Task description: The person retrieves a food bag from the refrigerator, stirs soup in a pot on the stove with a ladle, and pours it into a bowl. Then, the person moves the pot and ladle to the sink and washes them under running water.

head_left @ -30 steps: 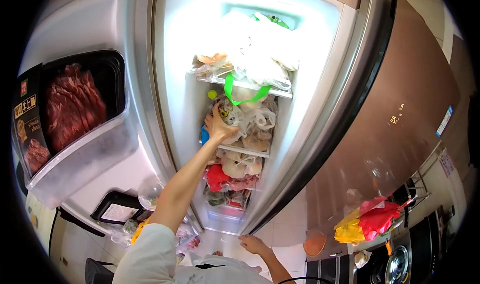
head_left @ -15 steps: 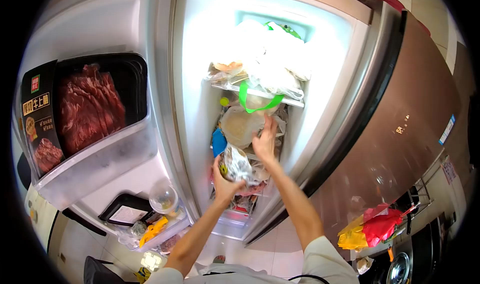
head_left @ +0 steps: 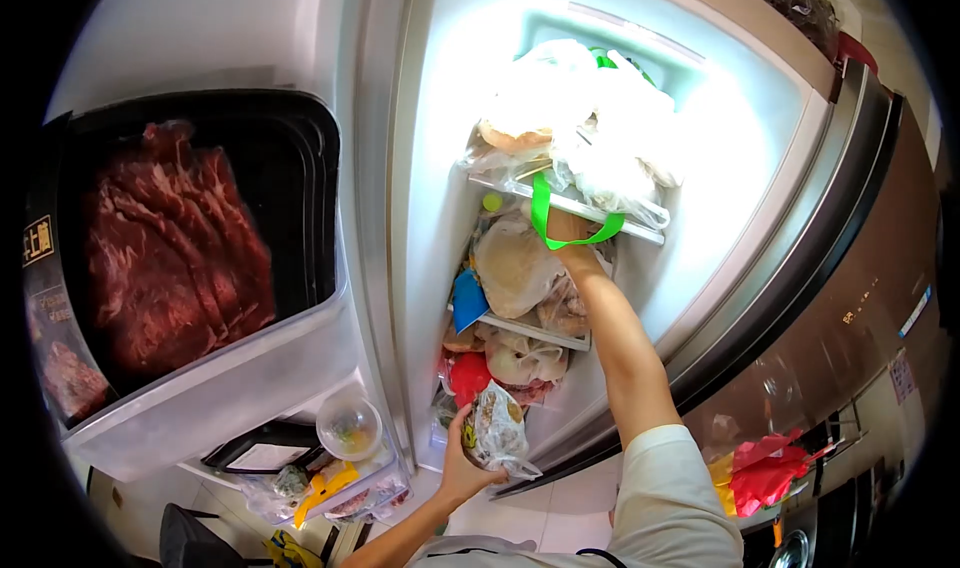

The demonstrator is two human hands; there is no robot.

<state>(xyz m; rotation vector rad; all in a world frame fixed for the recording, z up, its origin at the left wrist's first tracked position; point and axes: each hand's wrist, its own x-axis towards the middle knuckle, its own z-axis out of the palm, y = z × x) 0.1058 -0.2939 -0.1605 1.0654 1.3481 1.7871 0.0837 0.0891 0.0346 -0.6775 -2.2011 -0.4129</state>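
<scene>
My left hand point(head_left: 467, 476) grips a bagged food package point(head_left: 497, 431) in clear, crinkled plastic, held low in front of the open freezer. What is inside the plastic looks brownish, but I cannot make it out. My right hand point(head_left: 568, 226) reaches deep into the middle shelf, behind a hanging green strap handle point(head_left: 541, 213); its fingers are hidden. Just left of that forearm lies a round, pale bagged item point(head_left: 515, 265), with a blue packet point(head_left: 468, 300) beside it.
White bags point(head_left: 560, 88) fill the upper shelf point(head_left: 600, 211). More bags and a red bundle point(head_left: 468, 376) crowd the lower compartment. The open door at left holds a black tray of sliced meat point(head_left: 180, 258) and a round clear tub point(head_left: 348, 428). A brown door point(head_left: 800, 358) stands at right.
My left hand has drawn the bagged package down and out, away from the shelves. My right hand has moved further into the middle shelf, behind the green strap. The view has shifted.
</scene>
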